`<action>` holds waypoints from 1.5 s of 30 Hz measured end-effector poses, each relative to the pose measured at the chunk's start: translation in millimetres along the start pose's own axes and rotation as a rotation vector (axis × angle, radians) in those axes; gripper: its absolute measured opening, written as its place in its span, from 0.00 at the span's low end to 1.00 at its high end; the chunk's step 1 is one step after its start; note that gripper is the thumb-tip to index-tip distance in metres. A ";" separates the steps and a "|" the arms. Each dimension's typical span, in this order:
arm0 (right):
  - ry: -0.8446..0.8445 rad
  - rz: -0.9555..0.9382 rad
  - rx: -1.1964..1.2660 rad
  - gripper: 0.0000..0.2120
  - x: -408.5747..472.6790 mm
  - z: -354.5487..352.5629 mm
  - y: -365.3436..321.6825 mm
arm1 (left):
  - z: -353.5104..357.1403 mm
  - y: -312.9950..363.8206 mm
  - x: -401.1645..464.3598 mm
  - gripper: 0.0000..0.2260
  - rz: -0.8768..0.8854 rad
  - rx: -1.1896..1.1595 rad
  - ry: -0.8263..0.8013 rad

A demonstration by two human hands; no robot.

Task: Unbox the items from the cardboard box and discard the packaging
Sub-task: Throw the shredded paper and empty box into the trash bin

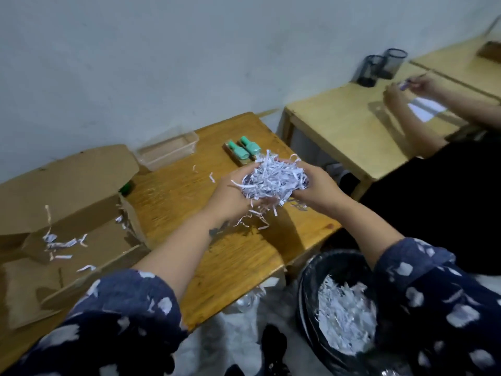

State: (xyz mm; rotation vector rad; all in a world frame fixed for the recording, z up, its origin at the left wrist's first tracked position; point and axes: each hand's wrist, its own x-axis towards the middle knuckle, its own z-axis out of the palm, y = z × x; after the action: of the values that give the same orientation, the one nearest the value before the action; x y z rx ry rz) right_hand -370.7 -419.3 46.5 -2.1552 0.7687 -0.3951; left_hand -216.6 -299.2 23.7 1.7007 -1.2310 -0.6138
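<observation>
Near right on the floor, the black bin [339,308] already holds shreds. Above the wooden table [244,253], the left hand [230,196] and right hand [317,188] cup a wad of shredded paper [273,180], fingers curled round it, probably bin-bound. The cardboard box [67,213] sits open, left. Farther off, two green bottles [244,151] stand unpacked by the pale wall [189,50].

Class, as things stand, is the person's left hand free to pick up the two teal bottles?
Probably not: the left hand and right hand both cup the white shredded paper; the teal bottles lie unobstructed beyond.
</observation>
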 end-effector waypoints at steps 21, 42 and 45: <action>0.194 0.694 0.126 0.27 -252.0 -40.9 303.9 | 383.7 -48.7 -34.7 0.35 -0.174 -0.063 -0.686; -0.085 0.946 0.083 0.28 -255.3 94.0 476.2 | 475.5 -218.2 -58.8 0.33 -0.146 0.659 -0.968; 0.041 0.992 0.182 0.26 -241.8 57.4 433.6 | 450.0 -173.5 -49.7 0.27 -0.111 0.617 -0.892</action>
State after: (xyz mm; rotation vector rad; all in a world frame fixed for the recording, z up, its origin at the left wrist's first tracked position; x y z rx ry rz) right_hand -697.2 -446.8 -330.9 -1.3672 1.6134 0.0226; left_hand -516.8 -413.2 -339.6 2.0768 -2.1181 -1.2335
